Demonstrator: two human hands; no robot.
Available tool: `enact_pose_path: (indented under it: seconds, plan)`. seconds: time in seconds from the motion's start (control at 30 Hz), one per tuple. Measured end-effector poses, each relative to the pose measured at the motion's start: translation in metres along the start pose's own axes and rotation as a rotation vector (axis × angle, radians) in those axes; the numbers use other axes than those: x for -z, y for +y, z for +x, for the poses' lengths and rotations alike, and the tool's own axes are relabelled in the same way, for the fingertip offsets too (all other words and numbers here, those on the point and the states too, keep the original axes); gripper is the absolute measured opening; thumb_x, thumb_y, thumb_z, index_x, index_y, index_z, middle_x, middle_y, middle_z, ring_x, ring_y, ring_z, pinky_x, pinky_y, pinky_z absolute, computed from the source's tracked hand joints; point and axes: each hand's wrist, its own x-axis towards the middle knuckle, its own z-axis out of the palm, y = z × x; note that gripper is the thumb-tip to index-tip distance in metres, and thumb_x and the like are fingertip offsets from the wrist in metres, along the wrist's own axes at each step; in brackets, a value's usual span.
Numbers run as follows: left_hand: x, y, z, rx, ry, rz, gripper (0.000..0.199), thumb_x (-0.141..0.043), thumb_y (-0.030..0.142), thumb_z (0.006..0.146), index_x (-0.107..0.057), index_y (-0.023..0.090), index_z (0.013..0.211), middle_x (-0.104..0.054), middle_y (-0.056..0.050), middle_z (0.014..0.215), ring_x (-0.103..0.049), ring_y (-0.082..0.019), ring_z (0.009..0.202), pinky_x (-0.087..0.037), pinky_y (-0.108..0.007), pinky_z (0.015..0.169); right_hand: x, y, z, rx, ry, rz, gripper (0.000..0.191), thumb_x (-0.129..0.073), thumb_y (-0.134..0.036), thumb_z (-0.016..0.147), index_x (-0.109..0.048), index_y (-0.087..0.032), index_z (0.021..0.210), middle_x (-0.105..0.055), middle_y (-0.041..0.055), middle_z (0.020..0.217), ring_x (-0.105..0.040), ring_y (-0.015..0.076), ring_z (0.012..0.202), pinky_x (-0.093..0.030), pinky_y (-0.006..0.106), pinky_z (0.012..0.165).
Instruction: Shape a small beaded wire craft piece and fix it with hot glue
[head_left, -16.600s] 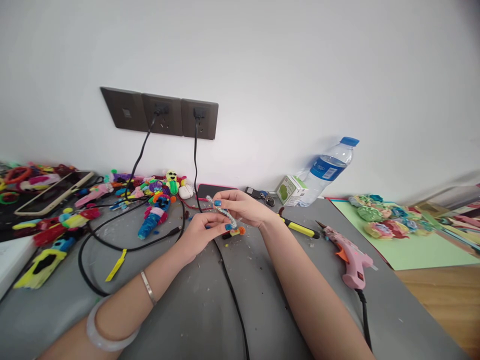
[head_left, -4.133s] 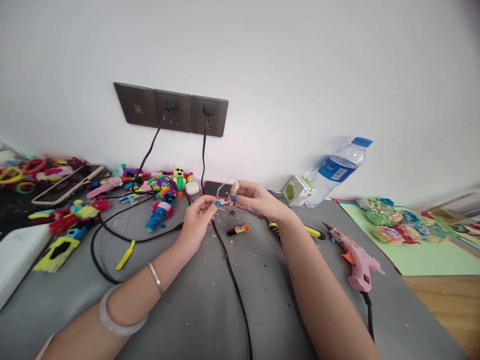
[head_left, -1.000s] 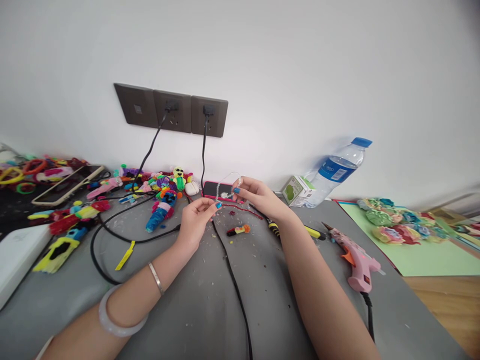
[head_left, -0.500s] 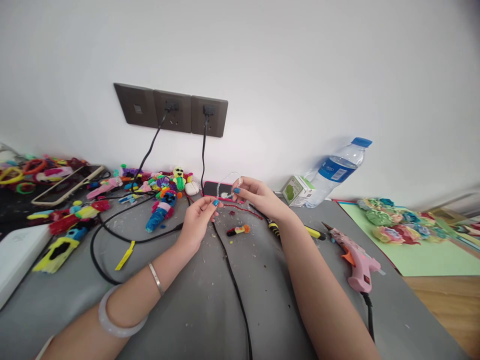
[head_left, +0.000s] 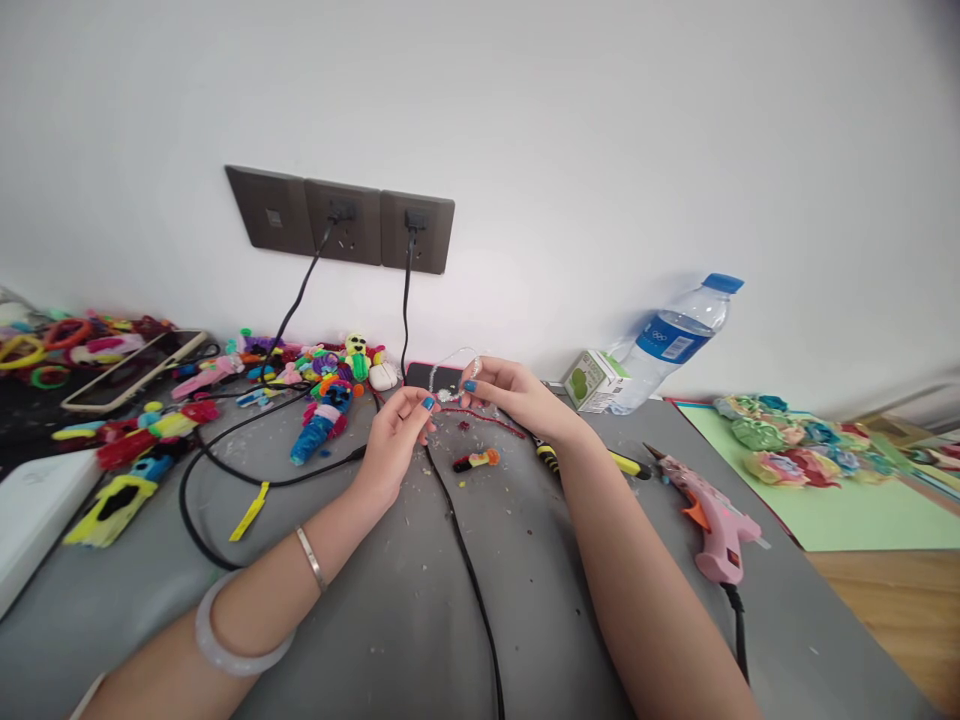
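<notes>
A silver tinsel pipe cleaner (head_left: pixel 455 352), bent into a loop with a bunched bit at its lower side, is held up between my two hands. My left hand (head_left: pixel 400 428) pinches its near left end between thumb and forefinger. On the other side, the thumb and fingers of my right hand (head_left: pixel 510 392) are closed on the loop's right part. Beneath them on the table lie a red glittery pipe cleaner (head_left: pixel 491 420) and a small black, orange and yellow piece (head_left: pixel 476 460). A dark phone (head_left: pixel 420 376) is partly hidden behind the loop.
Fuzzy pipe-cleaner figures (head_left: pixel 322 420) crowd the left, with black cables (head_left: pixel 466 560) across the table. At right are a yellow-black cutter (head_left: pixel 628 465), pink glue gun (head_left: pixel 720 540), small box (head_left: pixel 594 381), water bottle (head_left: pixel 667 345) and paper flowers (head_left: pixel 795 467) on green paper.
The silver loop has shifted slightly to the left and tilted, and its bunched bit sits a little lower. Both hands keep their pinch and have barely moved.
</notes>
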Motion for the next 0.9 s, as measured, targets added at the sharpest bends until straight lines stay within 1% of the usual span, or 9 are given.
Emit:
enact_pose_path:
  seconds: [0.1, 0.23, 0.47, 0.7, 0.9]
  plan:
    - [0.0018, -0.0016, 0.0009, -0.045, 0.002, 0.034, 0.023, -0.070, 0.039, 0.078, -0.065, 0.020, 0.091, -0.063, -0.002, 0.087, -0.054, -0.012, 0.067, -0.041, -0.021, 0.056, 0.0007, 0.0019, 0.0000, -0.010, -0.019, -0.006, 0.020, -0.061, -0.037, 0.090, -0.059, -0.017, 0.089, -0.065, 0.0019, 0.078, -0.057, 0.0149, 0.075, -0.041, 0.027, 0.071]
    - [0.0050, -0.0049, 0.0025, -0.090, -0.025, 0.070, 0.022, -0.069, 0.036, 0.079, -0.068, 0.020, 0.095, -0.065, -0.003, 0.089, -0.055, -0.012, 0.069, -0.042, -0.021, 0.057, 0.0019, 0.0041, -0.0001, -0.015, -0.058, -0.016, 0.019, -0.060, -0.036, 0.091, -0.059, -0.017, 0.091, -0.066, 0.0021, 0.077, -0.056, 0.0142, 0.072, -0.041, 0.027, 0.069]
    - [0.0060, -0.0076, 0.0034, -0.103, -0.044, 0.098, 0.020, -0.067, 0.036, 0.081, -0.068, 0.020, 0.092, -0.067, -0.003, 0.088, -0.057, -0.013, 0.070, -0.043, -0.022, 0.058, 0.0027, 0.0034, -0.0007, -0.022, -0.075, -0.021, 0.016, -0.059, -0.033, 0.092, -0.060, -0.018, 0.091, -0.066, 0.0018, 0.077, -0.056, 0.0139, 0.071, -0.041, 0.026, 0.067]
    - [0.0069, -0.0076, 0.0037, -0.119, -0.047, 0.125, 0.019, -0.068, 0.036, 0.080, -0.068, 0.019, 0.089, -0.064, -0.001, 0.077, -0.056, -0.012, 0.066, -0.041, -0.021, 0.055, 0.0025, 0.0031, -0.0010, -0.011, -0.090, -0.023, 0.016, -0.059, -0.033, 0.092, -0.060, -0.018, 0.090, -0.065, 0.0014, 0.076, -0.057, 0.0143, 0.071, -0.042, 0.027, 0.068]
    - [0.0049, -0.0053, 0.0043, -0.144, -0.038, 0.096, 0.019, -0.070, 0.034, 0.077, -0.067, 0.019, 0.089, -0.065, -0.001, 0.080, -0.054, -0.012, 0.063, -0.041, -0.023, 0.055, 0.0033, 0.0050, -0.0014, -0.012, -0.113, -0.013, 0.015, -0.058, -0.033, 0.093, -0.059, -0.018, 0.091, -0.066, 0.0018, 0.078, -0.057, 0.0139, 0.072, -0.043, 0.026, 0.068]
